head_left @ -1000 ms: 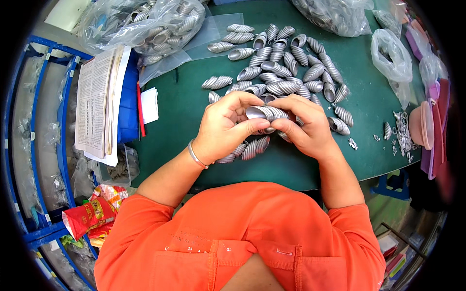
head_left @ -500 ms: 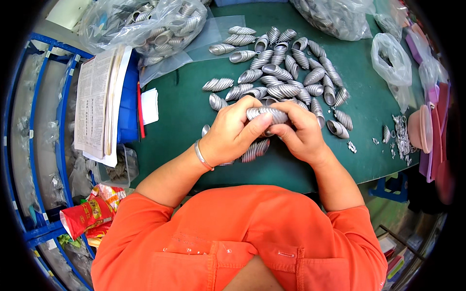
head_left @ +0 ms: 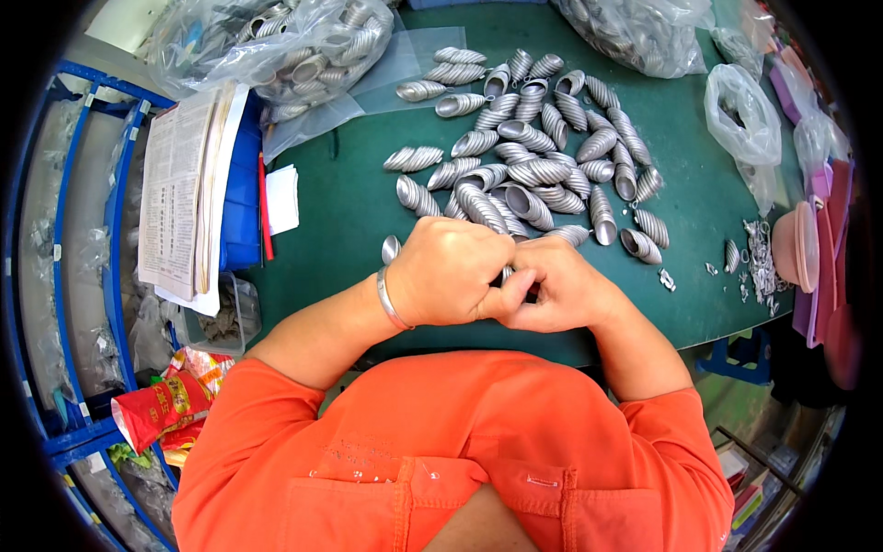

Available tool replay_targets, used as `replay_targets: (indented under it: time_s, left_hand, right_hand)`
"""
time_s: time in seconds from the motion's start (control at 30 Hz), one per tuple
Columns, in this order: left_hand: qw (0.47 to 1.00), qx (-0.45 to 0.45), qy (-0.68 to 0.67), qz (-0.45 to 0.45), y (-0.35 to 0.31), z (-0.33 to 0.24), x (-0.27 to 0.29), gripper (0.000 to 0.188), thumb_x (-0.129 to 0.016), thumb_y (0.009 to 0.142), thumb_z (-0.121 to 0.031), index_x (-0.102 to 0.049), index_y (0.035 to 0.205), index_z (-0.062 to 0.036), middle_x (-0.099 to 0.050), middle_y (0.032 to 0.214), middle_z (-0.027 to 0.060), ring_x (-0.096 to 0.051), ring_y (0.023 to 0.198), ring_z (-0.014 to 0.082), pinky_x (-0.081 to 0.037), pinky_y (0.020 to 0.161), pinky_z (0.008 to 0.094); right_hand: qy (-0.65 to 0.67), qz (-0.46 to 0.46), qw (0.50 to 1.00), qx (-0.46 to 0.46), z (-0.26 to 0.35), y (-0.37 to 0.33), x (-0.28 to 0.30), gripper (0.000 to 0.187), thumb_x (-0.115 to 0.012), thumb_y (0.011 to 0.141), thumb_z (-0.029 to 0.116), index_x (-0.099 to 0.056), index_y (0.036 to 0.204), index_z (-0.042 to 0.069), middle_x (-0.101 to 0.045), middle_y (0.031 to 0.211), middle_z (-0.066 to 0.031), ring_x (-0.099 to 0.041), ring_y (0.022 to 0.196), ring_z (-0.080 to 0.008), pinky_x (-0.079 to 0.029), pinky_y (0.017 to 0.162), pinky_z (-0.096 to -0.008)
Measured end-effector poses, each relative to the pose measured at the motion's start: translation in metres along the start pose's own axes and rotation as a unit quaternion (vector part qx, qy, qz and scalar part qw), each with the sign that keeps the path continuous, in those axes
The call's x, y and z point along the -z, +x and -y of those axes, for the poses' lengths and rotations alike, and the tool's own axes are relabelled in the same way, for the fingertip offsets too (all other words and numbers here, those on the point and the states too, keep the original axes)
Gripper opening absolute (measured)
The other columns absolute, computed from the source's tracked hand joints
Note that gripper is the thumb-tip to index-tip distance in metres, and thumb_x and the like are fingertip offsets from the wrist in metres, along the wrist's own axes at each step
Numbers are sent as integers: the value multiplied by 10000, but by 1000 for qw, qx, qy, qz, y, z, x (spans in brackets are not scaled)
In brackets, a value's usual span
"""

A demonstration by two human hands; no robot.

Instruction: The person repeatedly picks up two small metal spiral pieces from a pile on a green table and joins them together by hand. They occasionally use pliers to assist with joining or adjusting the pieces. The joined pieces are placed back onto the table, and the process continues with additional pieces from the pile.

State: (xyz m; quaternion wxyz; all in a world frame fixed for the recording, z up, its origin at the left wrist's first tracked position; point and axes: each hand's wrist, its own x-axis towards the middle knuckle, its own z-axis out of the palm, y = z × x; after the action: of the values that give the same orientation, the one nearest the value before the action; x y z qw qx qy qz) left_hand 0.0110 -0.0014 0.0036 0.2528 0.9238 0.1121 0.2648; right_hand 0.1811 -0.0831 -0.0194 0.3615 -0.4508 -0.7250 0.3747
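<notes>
My left hand (head_left: 451, 271) is closed in a fist, back of the hand up, over the near part of the green table. Its fingers wrap a ribbed silver tube (head_left: 507, 273); only a small bit of it shows between the hands. Against it presses my right hand (head_left: 561, 285), thumb and fingers pinched together; what they grip is hidden. Just beyond the hands lie many spiral-ribbed silver tubes with slanted open ends, among them a long one (head_left: 480, 206) and another (head_left: 529, 208). A small silver piece (head_left: 391, 248) lies beside my left hand.
Clear bags of silver tubes (head_left: 322, 64) stand at the far left and far right (head_left: 635, 37). Papers (head_left: 184, 189) lean on a blue bin at left, beside a red pen (head_left: 267, 221). Small metal bits (head_left: 762, 262) lie near a pink bowl (head_left: 796, 244) at right.
My hands have drawn nearer to me and turned knuckles up. The tube, plainly seen between them before, is now mostly hidden. More tubes show on the table beyond.
</notes>
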Motion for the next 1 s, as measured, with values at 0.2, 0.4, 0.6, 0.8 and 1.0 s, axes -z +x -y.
replay_targets:
  time_s: [0.2,0.4,0.6,0.8,1.0]
  left_hand:
    - [998,-6,-17,-59,5,0,-4,306,-622,822,-280,-554,638,-45,-512,554,111,-525,468,290,-425,447,365]
    - [995,-16,-70,-73,2,-12,-13,295,-633,822,-265,-546,637,-53,-509,553,111,-522,466,287,-416,439,359]
    - [966,90,-233,-67,9,-2,2,571,-644,823,-579,-561,858,-15,-536,672,25,-495,534,79,-408,474,223]
    - [971,173,-141,-84,4,6,16,355,-841,709,-220,-570,837,-31,-556,702,33,-508,575,93,-431,522,234]
    - [989,66,3,132,-17,12,16,538,-879,541,-347,-589,897,-68,-530,852,66,-539,793,260,-464,695,345]
  right_hand:
    - [-38,-74,997,-2,5,-1,-6,213,-691,642,207,-576,707,40,-589,620,-124,-591,561,-296,-458,513,-355]
    - [294,199,929,-108,3,-4,23,162,-717,783,175,-638,785,34,-606,628,-11,-555,567,-98,-446,514,-283]
    - [488,92,865,-71,-3,-6,15,297,-803,773,204,-648,952,24,-634,869,-35,-583,780,-102,-474,677,-238]
    - [495,-44,866,-43,-8,0,14,343,-805,765,186,-618,994,12,-645,888,-70,-610,811,-131,-495,674,-246]
    - [420,-86,903,-11,-9,3,9,223,-752,803,77,-609,968,31,-629,924,-50,-610,858,-132,-495,743,-251]
